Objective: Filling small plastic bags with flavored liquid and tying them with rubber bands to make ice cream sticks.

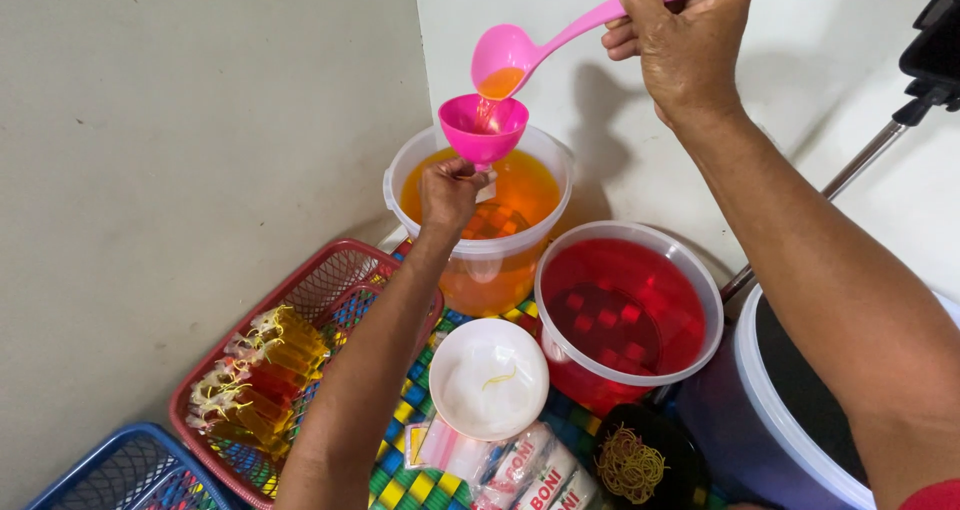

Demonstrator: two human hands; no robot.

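- Far left, a blue plastic mesh basket (120, 470) only poked into the corner, and beside it sat a red plastic mesh basket (335, 275) with a heap of small filled bags of orange and red liquid (262, 375), tied off at the tops. Handy spot, right under the left arm.
- The left hand (448, 192) was clenched around the stem of a bright pink plastic funnel (483, 130), keeping it upright above a clear plastic bucket of orange liquid (487, 202), so drips would land back in the bucket I guess. Couldn't tell what hung under the funnel, the hand covered it.
- A white round bowl (488, 380) with 1 yellow rubber band in it sat on the checkered mat, bucket just behind.
- The right hand (688, 40) grasped a pink plastic ladle (505, 58) by the handle, raised and tilted, orange liquid pouring into the funnel.
- A clear bucket of red liquid (622, 315) stood right of the orange one, touching or nearly so, with a black dish of yellow rubber bands (632, 465) in front.
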